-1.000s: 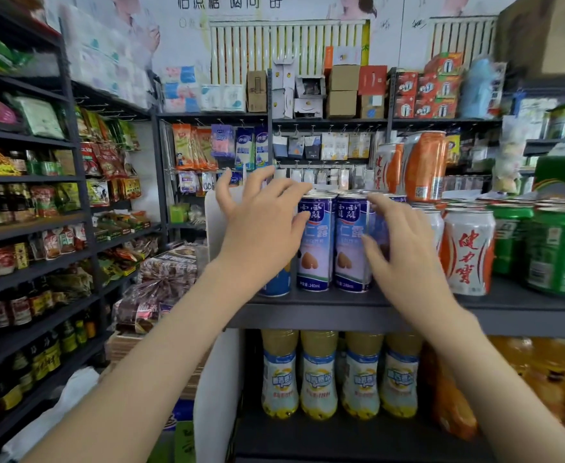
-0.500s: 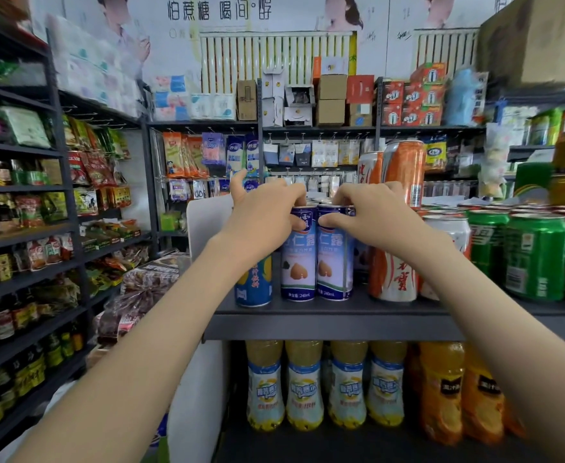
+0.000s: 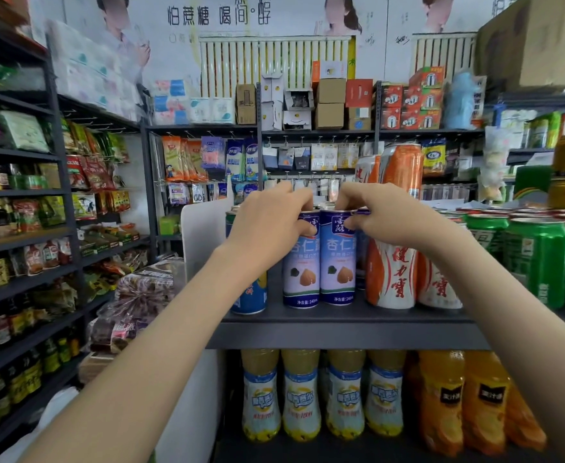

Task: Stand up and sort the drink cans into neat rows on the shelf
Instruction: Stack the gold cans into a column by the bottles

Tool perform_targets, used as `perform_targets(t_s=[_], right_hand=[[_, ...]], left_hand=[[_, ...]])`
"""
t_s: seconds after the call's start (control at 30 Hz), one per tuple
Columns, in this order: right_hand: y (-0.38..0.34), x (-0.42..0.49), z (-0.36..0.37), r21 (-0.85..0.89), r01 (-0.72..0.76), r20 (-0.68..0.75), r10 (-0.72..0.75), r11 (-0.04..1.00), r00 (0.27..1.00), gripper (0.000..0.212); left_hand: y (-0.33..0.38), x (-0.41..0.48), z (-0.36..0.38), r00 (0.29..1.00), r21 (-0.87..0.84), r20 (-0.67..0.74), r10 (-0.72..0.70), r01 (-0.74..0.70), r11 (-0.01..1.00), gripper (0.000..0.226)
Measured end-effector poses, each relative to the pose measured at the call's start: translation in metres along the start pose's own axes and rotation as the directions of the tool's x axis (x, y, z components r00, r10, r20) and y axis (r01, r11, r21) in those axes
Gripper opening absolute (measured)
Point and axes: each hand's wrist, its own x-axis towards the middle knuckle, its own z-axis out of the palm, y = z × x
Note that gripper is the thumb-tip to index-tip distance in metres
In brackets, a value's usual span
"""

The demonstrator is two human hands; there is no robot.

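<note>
Two tall blue-and-white almond cans (image 3: pixel 301 262) stood upright and touching at the front of the grey shelf (image 3: pixel 341 332), tops gripped by the left hand (image 3: pixel 267 225) and right hand (image 3: pixel 384 218). A blue can (image 3: pixel 251 300) stood just left, orange-and-white cans (image 3: pixel 391 275) just right, green cans (image 3: pixel 538 262) beyond.

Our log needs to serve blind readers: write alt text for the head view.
The left hand grips the top of the left blue can and the right hand the right blue can, upright side by side at the shelf front. Orange cans and green cans stand to their right; yellow bottles line the shelf below.
</note>
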Motion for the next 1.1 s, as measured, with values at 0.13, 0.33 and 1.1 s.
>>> perform_targets(t_s=[0.13,0.33,1.1], right_hand=[[0.000,0.000,0.003,0.015,0.014,-0.021,-0.013,1.000,1.000,0.021],[-0.001,0.005,0.003,0.003,-0.008,0.000,0.008,1.000,1.000,0.036],[-0.001,-0.001,-0.002,-0.194,-0.093,-0.042,0.087,0.977,0.995,0.038]], left_hand=[[0.004,0.000,0.002,1.000,0.049,-0.012,0.013,-0.013,0.999,0.027],[0.009,-0.001,0.003,0.999,0.117,-0.033,0.028,-0.024,0.993,0.031],[0.019,-0.017,0.014,0.996,0.173,-0.074,-0.046,0.059,0.983,0.041]])
